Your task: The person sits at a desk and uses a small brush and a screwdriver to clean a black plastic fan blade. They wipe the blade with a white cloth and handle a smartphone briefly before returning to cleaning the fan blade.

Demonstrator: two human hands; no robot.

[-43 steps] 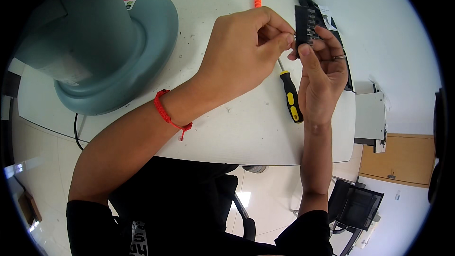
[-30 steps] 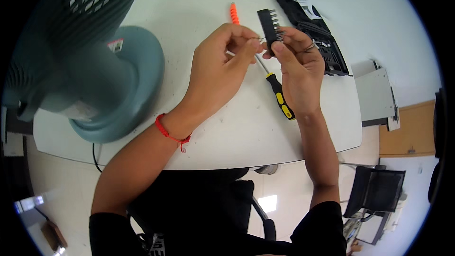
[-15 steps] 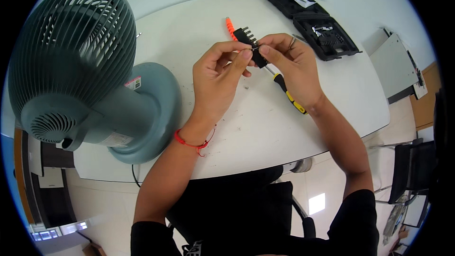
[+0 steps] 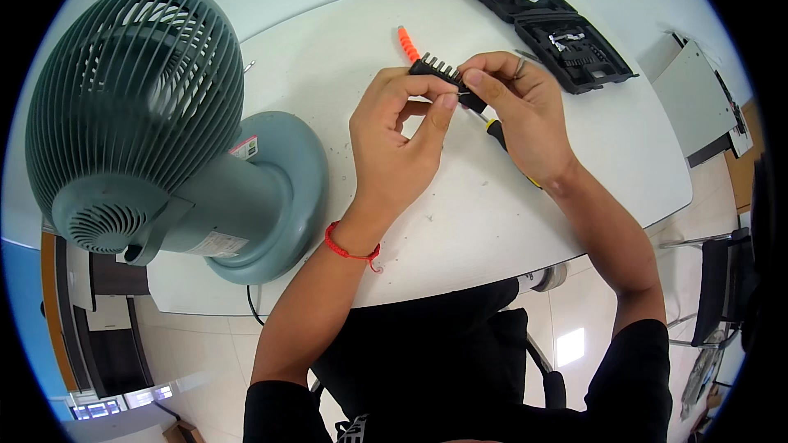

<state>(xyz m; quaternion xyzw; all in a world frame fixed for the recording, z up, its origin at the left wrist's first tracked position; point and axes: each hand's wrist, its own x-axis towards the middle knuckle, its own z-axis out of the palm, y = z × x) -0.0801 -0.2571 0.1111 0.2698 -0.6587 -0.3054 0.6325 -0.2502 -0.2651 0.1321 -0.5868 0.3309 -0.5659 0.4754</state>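
Note:
My left hand point(image 4: 394, 143) and my right hand point(image 4: 525, 123) meet above the table, fingers closed on a black bit holder point(image 4: 435, 70) with a row of metal bits. My thumbs and forefingers pinch near its right end, where a thin silvery piece point(image 4: 463, 93) shows, too small to name. Beneath my hands lies a screwdriver with a black and yellow handle point(image 4: 498, 135), partly hidden by my right hand. An orange flexible shaft point(image 4: 407, 43) rests just behind the holder.
A grey-green fan point(image 4: 123, 115) with a round base stands at the left of the white table point(image 4: 447, 230), its cord over the front edge. An open black tool case point(image 4: 574, 53) with a paper in its lid lies at the back right. A black chair point(image 4: 714, 287) is at the right.
The view has shifted, bringing the whole fan and case into sight. The bit holder has tilted from upright to a slant, lower in my hands, and both hands have changed their pinch on it.

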